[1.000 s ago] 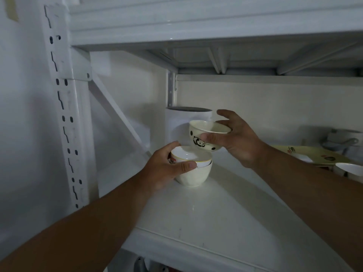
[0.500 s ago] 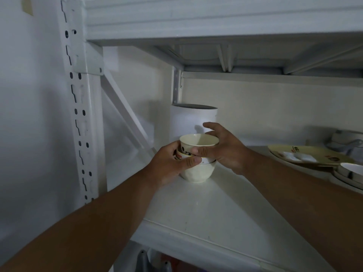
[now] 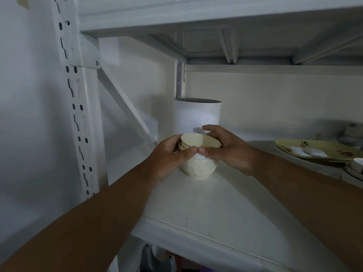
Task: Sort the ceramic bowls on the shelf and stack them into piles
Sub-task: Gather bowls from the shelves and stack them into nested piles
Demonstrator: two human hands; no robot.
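Bowls (image 3: 198, 154) being nested on the shelf (image 3: 196, 203).
Left hand (image 3: 169, 158) and right hand (image 3: 229, 152) are gripping the stack's rim; ceramic, probably stiff, slippery, chip-prone, is best held at opposite sides.

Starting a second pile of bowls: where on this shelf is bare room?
Bare shelf lies in front of the bowl stack, toward the front edge between both forearms. Crowded: the right end with plates, and behind the stack by the white canister.
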